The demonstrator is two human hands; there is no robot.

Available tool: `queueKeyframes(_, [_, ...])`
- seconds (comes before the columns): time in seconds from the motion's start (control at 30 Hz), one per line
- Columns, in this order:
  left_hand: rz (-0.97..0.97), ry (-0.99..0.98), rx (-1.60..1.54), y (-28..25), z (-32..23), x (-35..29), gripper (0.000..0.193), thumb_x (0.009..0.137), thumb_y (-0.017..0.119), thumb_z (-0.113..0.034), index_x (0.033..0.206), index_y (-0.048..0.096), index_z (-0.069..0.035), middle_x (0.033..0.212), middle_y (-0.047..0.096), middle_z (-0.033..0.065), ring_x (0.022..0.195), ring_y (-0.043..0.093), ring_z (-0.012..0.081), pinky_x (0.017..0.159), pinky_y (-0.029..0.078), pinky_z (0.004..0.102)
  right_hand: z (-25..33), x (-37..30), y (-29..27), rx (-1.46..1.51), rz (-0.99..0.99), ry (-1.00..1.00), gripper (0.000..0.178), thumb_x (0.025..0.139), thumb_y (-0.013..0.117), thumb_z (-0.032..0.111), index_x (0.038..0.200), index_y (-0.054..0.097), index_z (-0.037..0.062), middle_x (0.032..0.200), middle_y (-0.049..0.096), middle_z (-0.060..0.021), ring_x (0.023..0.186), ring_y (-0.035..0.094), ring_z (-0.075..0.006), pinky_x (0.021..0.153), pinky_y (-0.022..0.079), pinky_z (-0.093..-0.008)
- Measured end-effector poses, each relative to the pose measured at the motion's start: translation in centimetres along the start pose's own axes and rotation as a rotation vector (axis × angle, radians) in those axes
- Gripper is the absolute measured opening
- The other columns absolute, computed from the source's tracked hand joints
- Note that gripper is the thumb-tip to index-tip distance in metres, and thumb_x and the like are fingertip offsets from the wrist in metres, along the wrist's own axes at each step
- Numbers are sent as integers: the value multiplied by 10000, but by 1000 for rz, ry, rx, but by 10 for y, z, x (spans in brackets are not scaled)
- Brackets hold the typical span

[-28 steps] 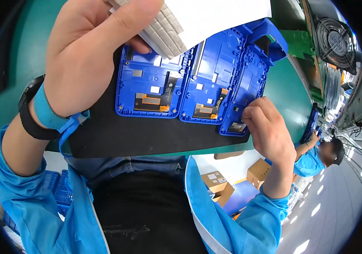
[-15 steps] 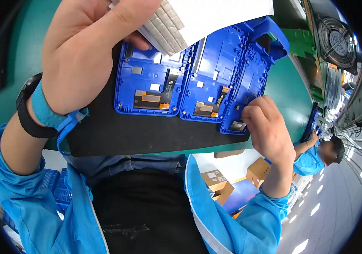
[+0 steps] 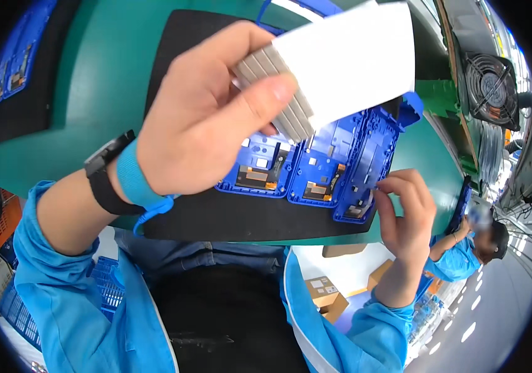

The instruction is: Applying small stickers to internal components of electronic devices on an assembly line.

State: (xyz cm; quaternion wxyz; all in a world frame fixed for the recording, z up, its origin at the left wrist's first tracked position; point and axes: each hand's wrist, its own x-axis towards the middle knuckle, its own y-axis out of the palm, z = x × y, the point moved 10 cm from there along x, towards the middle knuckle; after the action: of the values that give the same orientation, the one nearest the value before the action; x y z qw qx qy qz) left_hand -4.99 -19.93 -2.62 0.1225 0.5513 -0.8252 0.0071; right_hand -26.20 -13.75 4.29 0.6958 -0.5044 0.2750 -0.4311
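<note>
My left hand (image 3: 197, 124) is closed on a white backing sheet (image 3: 356, 62) that carries several grey padded strips (image 3: 278, 93). Thumb and fingers clamp it at the strips, above the blue plastic housings. Below, three housings lie side by side: the left one (image 3: 233, 181) partly behind my hand, the middle one (image 3: 306, 194) and the right one (image 3: 372, 163). Dark flex circuits with orange parts sit in the left and middle ones. My right hand (image 3: 410, 214) has its fingertips pinched at the lower right edge of the right housing; whatever they hold is too small to name.
The housings rest on a black mat (image 3: 216, 221) over a green table (image 3: 110, 62). More blue housings (image 3: 20, 59) lie on another mat at far left. A fan (image 3: 491, 89) stands at right. Beyond the table a co-worker (image 3: 456, 255) in blue sits; cardboard boxes (image 3: 325, 291) are below.
The left hand and sheet have moved right across the view, and the sheet has turned. My right hand stays by the right housing, its fingers now raised slightly off its lower end.
</note>
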Motion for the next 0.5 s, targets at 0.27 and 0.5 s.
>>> queueKeyframes(0.27, [42,-94,-79,9,2,-1,272,1035,561,-182,1218,504,10,1048,643,52,932,620,74,792,528,238,51,62,12,286,-320,-22,91,843,675,-105,897,632,-47,869,644,-93,717,566,-121,628,442,-221])
queueKeyframes(0.5, [11,-36,-35,8,-5,-2,248,1025,581,-184,1179,530,3,992,620,22,854,543,33,736,464,204,53,68,18,266,-346,-53,143,837,730,-58,935,643,-1,874,646,-101,679,627,-169,575,485,-251])
